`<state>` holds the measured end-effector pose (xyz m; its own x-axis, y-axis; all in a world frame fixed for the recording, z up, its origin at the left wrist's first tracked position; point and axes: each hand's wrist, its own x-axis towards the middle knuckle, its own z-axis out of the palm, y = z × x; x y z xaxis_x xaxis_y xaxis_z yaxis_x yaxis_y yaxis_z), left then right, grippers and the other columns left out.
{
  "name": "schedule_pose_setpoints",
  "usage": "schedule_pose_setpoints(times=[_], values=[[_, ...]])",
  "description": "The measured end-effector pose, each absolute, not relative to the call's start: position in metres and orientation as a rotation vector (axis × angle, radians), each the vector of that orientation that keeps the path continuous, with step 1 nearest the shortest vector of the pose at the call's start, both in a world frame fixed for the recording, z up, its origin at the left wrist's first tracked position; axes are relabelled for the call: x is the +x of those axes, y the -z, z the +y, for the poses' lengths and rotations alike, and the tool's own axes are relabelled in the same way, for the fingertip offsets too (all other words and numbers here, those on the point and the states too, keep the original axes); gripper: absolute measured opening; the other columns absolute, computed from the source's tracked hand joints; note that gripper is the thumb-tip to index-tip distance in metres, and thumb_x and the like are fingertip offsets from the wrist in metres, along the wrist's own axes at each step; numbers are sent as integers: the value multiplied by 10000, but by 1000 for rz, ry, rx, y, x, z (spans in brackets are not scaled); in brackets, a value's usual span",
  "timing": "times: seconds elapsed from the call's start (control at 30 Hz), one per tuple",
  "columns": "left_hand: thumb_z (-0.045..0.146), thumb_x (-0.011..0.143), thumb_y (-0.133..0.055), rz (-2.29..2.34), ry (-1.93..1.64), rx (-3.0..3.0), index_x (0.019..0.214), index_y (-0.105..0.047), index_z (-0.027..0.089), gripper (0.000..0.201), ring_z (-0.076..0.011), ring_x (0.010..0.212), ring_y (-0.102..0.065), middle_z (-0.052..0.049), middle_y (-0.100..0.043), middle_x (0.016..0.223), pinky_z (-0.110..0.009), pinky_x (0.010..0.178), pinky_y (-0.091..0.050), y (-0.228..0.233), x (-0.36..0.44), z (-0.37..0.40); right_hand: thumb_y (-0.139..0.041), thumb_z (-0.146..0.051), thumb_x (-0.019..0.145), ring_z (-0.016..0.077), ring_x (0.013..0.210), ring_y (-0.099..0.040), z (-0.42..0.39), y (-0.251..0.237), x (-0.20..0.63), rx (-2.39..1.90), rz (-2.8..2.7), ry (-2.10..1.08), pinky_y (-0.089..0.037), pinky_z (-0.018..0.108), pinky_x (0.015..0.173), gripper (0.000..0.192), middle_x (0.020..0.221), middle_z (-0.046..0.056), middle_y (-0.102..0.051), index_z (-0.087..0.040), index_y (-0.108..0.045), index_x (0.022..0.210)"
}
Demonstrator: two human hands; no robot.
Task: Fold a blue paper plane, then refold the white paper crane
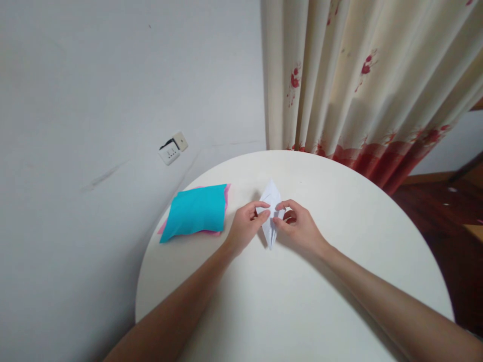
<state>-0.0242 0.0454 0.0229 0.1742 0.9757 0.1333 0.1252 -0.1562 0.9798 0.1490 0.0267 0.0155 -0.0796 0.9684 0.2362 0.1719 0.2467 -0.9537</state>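
Observation:
A folded white paper shape (270, 196), a pointed diamond, is held just above the round white table (339, 281) near its middle. My left hand (245, 226) pinches its left side between thumb and fingers. My right hand (298, 226) pinches its right side, fingertips meeting the left hand's at the paper's middle. The lower tip of the paper points down between my hands.
A stack of coloured paper sheets (196, 211), blue on top and pink beneath, lies at the table's left edge. A grey wall with a socket (172, 149) stands behind. A cream curtain with red flowers (370, 80) hangs at the back right, over dark wooden floor.

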Motion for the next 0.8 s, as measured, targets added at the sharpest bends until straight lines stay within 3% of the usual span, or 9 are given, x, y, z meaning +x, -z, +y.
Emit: schedule_pose_setpoints(times=[0.2, 0.57, 0.8], values=[[324, 712, -768, 1083, -1128, 1410, 954, -593, 186, 328, -128, 633, -555, 32, -608, 685, -220, 573, -387, -26, -23, 44, -742, -416, 741, 133, 570, -546, 28, -18, 149, -1077, -1380, -1160, -412, 247, 507, 367, 658, -22, -600, -190, -616, 1001], [284, 700, -770, 1027, -1100, 1385, 1003, -499, 205, 414, -141, 742, -608, 17, -638, 805, -235, 666, -455, -26, -23, 43, -784, -425, 696, 144, 618, -574, 35, -19, 156, -1009, -1313, -1240, -470, 291, 594, 430, 697, -6, -629, -174, -664, 1024], [312, 740, -730, 938, -1073, 1295, 1103, -523, 195, 434, -163, 799, -635, -13, -650, 877, -262, 692, -485, -34, -23, 41, -781, -432, 721, 158, 668, -596, 36, -25, 164, -970, -1309, -1309, -507, 328, 661, 472, 746, 24, -677, -168, -671, 1096]])
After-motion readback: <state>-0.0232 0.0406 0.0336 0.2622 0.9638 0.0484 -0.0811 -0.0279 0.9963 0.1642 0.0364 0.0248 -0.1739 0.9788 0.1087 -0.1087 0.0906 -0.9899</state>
